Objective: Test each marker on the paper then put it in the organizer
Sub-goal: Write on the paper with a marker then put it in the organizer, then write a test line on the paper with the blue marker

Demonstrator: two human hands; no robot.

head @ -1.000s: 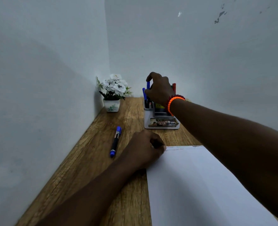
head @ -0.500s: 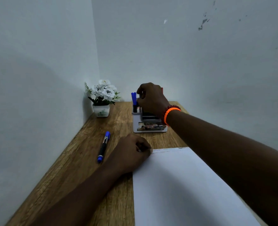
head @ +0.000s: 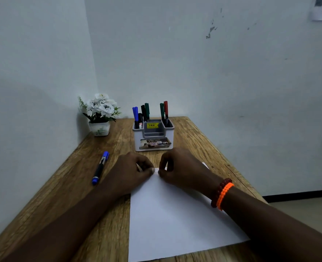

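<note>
Both the left hand (head: 131,172) and right hand (head: 181,167) rest curled on the white paper's (head: 175,220) far edge, grip contents indiscernible; a blue marker (head: 100,167) lies left on the wooden table (head: 77,195), the marker-filled organizer (head: 153,138) beyond.

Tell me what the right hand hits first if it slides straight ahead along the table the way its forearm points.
Likely the left hand: the right hand points left and forward, its fingertips almost touching it over the paper.

Bare wood between organizer (head: 153,136) and flowerpot (head: 99,128)
</note>
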